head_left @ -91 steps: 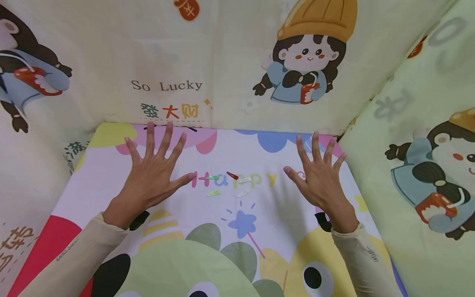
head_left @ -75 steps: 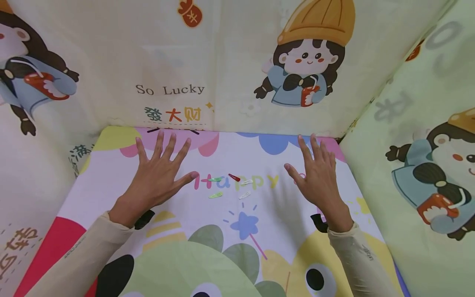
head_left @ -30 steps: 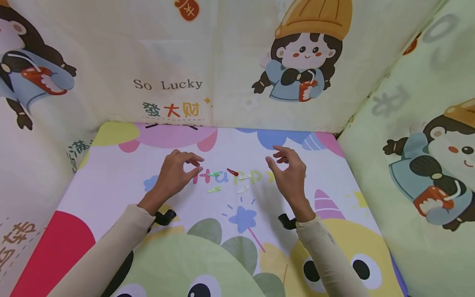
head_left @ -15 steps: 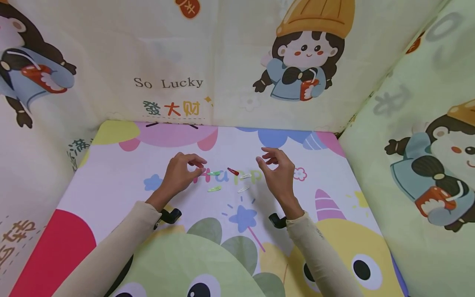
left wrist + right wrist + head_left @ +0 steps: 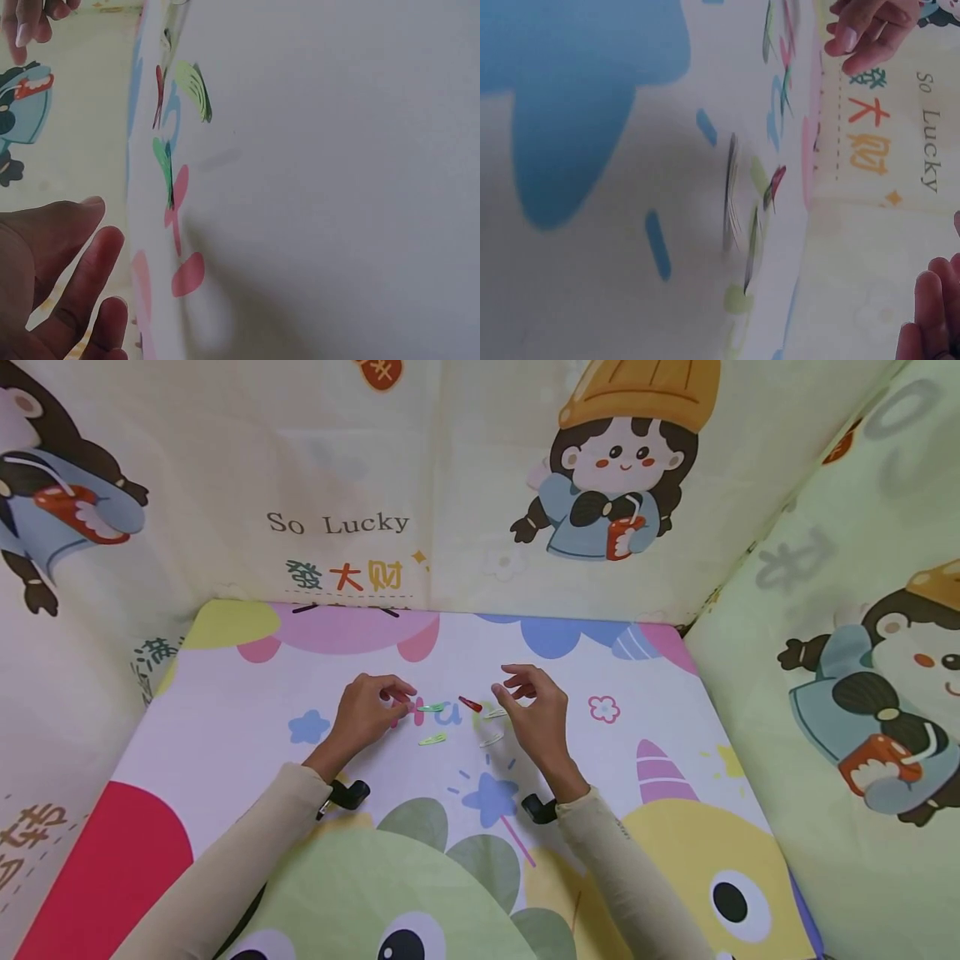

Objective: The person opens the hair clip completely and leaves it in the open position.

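Several snap hair clips lie on the printed cloth: a green clip [image 5: 431, 707], a lime clip [image 5: 432, 739], a red clip [image 5: 470, 703], an upper white clip [image 5: 495, 713] and a lower white clip [image 5: 491, 741]. My left hand [image 5: 365, 710] hovers left of the green clip, fingers loosely bent, with a gap between thumb and forefinger in the left wrist view. Over the right side, my right hand [image 5: 538, 714] has its thumb tip close by the upper white clip, which it partly overlaps in the head view. Nothing sits in either hand.
The colourful cartoon cloth [image 5: 337, 902] covers the table. A printed back wall [image 5: 472, 510] and a right side wall [image 5: 750, 693] enclose it, with another wall at left. A black wrist camera [image 5: 348, 794] hangs under the left wrist, another [image 5: 538, 809] under the right.
Both hands have come inward from spread-fingered poses at the sides, their fingers now bent. Over the last second the right hand has moved left toward the white clips. The clips stay put.
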A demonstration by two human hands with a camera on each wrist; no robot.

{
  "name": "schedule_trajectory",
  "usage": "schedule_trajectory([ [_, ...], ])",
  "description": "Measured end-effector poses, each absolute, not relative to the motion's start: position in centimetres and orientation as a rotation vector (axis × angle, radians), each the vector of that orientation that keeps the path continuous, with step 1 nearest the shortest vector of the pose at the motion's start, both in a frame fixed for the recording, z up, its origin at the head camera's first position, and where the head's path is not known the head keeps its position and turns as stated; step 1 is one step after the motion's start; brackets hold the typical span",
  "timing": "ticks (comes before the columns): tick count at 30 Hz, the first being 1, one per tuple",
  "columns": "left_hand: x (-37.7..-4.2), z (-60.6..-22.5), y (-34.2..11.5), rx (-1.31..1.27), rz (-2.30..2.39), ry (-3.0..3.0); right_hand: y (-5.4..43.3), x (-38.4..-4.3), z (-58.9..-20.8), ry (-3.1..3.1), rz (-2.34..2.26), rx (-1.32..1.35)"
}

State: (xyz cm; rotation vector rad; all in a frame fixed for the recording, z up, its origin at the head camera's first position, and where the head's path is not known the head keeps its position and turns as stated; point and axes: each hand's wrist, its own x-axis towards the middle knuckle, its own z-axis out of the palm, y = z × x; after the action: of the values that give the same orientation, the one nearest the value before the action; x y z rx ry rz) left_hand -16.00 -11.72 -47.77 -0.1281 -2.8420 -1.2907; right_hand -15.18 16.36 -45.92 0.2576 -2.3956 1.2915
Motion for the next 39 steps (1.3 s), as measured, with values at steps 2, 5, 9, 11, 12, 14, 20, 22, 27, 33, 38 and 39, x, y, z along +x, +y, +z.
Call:
schedule_trajectory([
  [2,-16.1,-47.9,-11.7,-0.129,-1.29,-2.847,16.1,-15.2,-46.1,-2.416,1.307,0.245],
  [5,-16.2,-48.1,-11.6,-0.125,-1.278,-2.859,15.7,-15.2,-46.4,-2.453,1.321,0.225],
  [9,-16.4,-48.5,-11.5,-0.126,-1.253,-2.872,15.1,-15.4,-46.6,-2.526,1.358,0.2],
  [11,-16.5,-48.7,-11.4,-0.135,-1.241,-2.873,14.8,-15.5,-46.7,-2.561,1.38,0.193],
  [12,-16.5,-48.7,-11.4,-0.141,-1.237,-2.873,14.6,-15.6,-46.7,-2.58,1.379,0.191],
  [14,-16.6,-48.9,-11.4,-0.154,-1.23,-2.87,14.3,-15.7,-46.8,-2.606,1.386,0.196],
  [20,-16.6,-49.0,-11.3,-0.165,-1.224,-2.877,13.2,-16.0,-47.0,-2.694,1.38,0.201],
  [22,-16.7,-49.2,-11.2,-0.165,-1.215,-2.883,12.9,-16.1,-47.1,-2.722,1.366,0.192],
  [27,-17.0,-49.6,-11.1,-0.184,-1.197,-2.889,12.3,-16.6,-47.5,-2.771,1.34,0.176],
  [33,-17.1,-49.9,-11.0,-0.202,-1.199,-2.899,11.5,-17.2,-47.8,-2.83,1.333,0.173],
  [38,-17.2,-49.9,-10.9,-0.217,-1.201,-2.906,10.9,-17.5,-48.0,-2.883,1.294,0.157],
  [39,-17.2,-49.9,-10.9,-0.217,-1.202,-2.906,10.7,-17.5,-47.9,-2.896,1.285,0.147],
])
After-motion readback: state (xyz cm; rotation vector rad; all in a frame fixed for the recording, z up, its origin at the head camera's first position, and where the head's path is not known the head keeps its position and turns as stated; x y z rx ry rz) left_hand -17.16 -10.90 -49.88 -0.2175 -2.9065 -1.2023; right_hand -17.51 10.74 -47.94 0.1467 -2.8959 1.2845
